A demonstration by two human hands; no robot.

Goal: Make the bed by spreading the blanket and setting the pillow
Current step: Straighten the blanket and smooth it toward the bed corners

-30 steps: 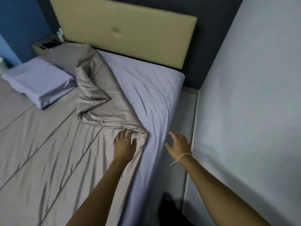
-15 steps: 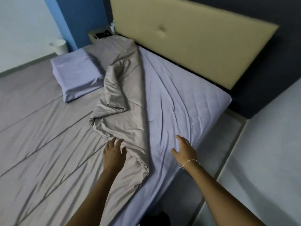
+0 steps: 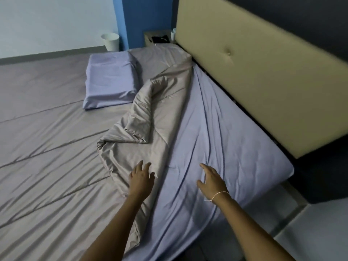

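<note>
A grey-taupe blanket (image 3: pixel 56 166) covers most of the bed, lying fairly flat across the left and near side with long creases running through it, while its far right part is folded back on itself into a rumpled, bunched ridge (image 3: pixel 150 117) that runs from near the headboard (image 3: pixel 263 81) down toward the near edge. To the right of that ridge the lavender sheet (image 3: pixel 226 138) lies bare and wrinkled as far as the right corner of the mattress. The left hand (image 3: pixel 141 178) reaches out over the near end of the bunched fold, fingers spread and fairly straight, holding nothing; whether the palm presses on the fabric or hovers just above it cannot be told. The right hand (image 3: pixel 211 180) is stretched out over the bare sheet just to the right of the fold, fingers splayed and relaxed, also gripping nothing, with a thin pale string (image 3: pixel 218 195) tied round the wrist. The two hands are apart, with the blanket's turned-back edge between them. A lavender pillow (image 3: pixel 111 81) rests on the blanket at the far left, just beside the far end of the ridge and short of the headboard. Beyond the bed, a white bin (image 3: pixel 110 41) stands on the floor against the blue wall (image 3: pixel 143 14), and a small bedside table (image 3: pixel 158 37) with dark items on it stands at the left end of the headboard.
</note>
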